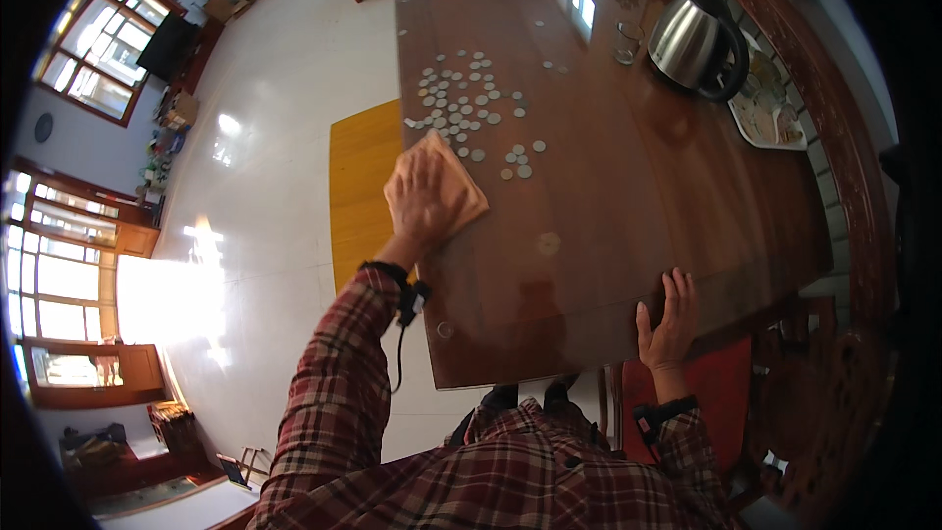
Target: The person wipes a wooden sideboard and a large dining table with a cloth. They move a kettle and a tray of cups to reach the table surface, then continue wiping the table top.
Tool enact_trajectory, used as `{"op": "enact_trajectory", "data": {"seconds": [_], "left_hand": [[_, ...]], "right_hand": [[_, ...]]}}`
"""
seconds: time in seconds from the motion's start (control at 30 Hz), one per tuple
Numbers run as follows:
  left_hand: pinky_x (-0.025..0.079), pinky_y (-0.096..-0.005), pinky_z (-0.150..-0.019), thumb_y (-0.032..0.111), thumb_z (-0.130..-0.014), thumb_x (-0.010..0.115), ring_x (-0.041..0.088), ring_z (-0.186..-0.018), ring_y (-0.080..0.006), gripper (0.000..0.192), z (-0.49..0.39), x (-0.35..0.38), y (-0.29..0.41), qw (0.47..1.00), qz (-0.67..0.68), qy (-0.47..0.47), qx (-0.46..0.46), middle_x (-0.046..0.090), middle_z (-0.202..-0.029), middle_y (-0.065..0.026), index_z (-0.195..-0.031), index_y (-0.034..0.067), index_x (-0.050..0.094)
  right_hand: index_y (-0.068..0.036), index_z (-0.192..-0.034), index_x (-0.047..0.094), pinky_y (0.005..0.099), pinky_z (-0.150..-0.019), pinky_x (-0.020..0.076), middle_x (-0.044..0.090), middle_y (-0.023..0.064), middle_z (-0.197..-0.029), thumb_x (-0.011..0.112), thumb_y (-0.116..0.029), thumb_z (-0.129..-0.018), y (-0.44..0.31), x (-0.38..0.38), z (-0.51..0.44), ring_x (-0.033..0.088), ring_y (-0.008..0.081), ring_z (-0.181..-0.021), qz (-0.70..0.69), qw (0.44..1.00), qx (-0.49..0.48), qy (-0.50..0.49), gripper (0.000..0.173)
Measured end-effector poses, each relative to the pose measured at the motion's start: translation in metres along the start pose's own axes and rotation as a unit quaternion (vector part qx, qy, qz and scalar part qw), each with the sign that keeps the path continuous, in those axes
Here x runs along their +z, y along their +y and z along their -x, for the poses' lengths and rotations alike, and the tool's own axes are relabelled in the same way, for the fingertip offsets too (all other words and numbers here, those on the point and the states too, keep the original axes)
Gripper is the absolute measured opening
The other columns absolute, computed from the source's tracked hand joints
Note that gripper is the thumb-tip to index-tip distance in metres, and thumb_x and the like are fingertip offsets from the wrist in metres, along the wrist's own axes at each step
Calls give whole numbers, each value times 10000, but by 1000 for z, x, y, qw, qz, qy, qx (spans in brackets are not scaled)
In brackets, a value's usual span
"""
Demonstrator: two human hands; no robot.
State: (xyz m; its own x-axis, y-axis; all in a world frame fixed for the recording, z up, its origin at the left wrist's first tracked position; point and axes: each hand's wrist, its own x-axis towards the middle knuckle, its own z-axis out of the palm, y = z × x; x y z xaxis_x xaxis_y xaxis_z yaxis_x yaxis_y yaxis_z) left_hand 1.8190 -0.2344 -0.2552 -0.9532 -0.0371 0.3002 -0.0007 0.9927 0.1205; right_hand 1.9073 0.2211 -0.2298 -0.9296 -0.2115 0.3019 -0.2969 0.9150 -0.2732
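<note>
My left hand [425, 191] lies palm down on a folded orange cloth [465, 188], pressing it to the left edge of a glossy brown table [589, 199]. Part of the cloth is hidden under the palm and fingers. Just beyond it, many small round grey discs [455, 118], which look like coins, are scattered singly and in clusters. A smaller group of discs [522, 160] sits to the right of the cloth. At the near edge of the table, my right hand [668, 320] rests with thumb and fingers apart, holding nothing.
A steel electric kettle [688, 37] with a black handle stands far right, near a drinking glass [628, 42] and a white tray [751, 138] with glassware. A yellow wooden surface [364, 184] adjoins the left edge. A red-seated chair [684, 405] is near my right hand.
</note>
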Motion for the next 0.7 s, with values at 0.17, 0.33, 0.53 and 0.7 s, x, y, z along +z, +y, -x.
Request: {"op": "enact_trajectory", "data": {"seconds": [0.17,0.33,0.53,0.7], "left_hand": [[165,-549,-1208,467,-907,620,219,-1498,-408,802,97,-35,52,999,21,-37,-23,274,-1602,-225,-1533,45,349],[149,-568,-1208,458,-873,657,186,-1520,-371,863,182,-71,98,994,66,-83,-42,250,-1615,-214,-1552,55,308],[99,-567,-1218,484,-901,613,136,-1531,-379,859,219,-91,121,987,66,-137,-60,198,-1624,-228,-1556,35,287],[133,-579,-1205,501,-895,614,177,-1522,-378,829,210,-93,120,990,61,-121,-51,269,-1600,-216,-1519,18,361]], "right_hand": [[-45,-1413,478,546,-1142,343,446,177,-1483,588,-397,-944,5,1,4,373,429,-1397,5,1000,-23,21,596],[-42,-1419,464,545,-1145,336,432,185,-1489,581,-400,-951,7,5,6,367,431,-1397,7,999,-31,23,600],[-39,-1426,454,559,-1139,329,419,190,-1496,567,-407,-964,9,6,8,363,437,-1398,9,999,-27,20,601],[-35,-1437,440,566,-1137,329,415,195,-1500,582,-396,-959,8,6,8,343,450,-1408,-15,999,-27,24,615]]}}
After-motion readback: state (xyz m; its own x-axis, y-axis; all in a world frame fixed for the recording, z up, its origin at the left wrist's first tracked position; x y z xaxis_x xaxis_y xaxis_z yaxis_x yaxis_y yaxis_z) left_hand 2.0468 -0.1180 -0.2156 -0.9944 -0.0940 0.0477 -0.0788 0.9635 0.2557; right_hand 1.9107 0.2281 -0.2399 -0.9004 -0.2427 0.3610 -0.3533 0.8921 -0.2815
